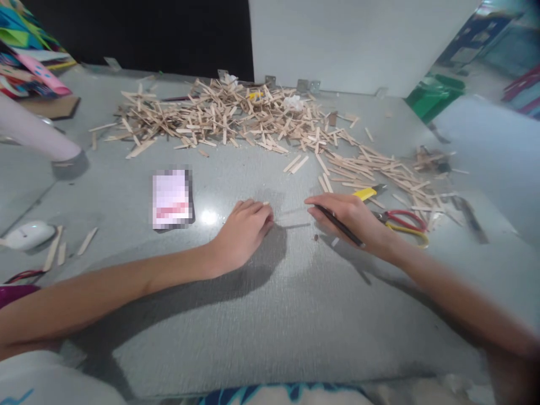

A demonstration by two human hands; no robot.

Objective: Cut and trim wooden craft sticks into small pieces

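Observation:
My left hand [244, 233] rests on the grey table [270, 326] with its fingers curled together. A tiny pale bit shows at its fingertips, but what they hold is hidden. My right hand [352, 218] grips a slim black pen [338, 226], which slants back over the hand. A gap of bare tabletop lies between the two hands. Just beyond my right hand lies a yellow box cutter [365, 194]. Scissors [407, 221] with red and yellow handles lie by the right wrist. A small brown scrap [315, 238] sits below the right fingertips.
A wide heap of wooden sticks [219, 115] spreads across the back and right. A blurred-out rectangular item [172, 198] lies left of my left hand. Further left are a white computer mouse [30, 235] and a pale tube [37, 132]. A green bin [436, 95] stands back right.

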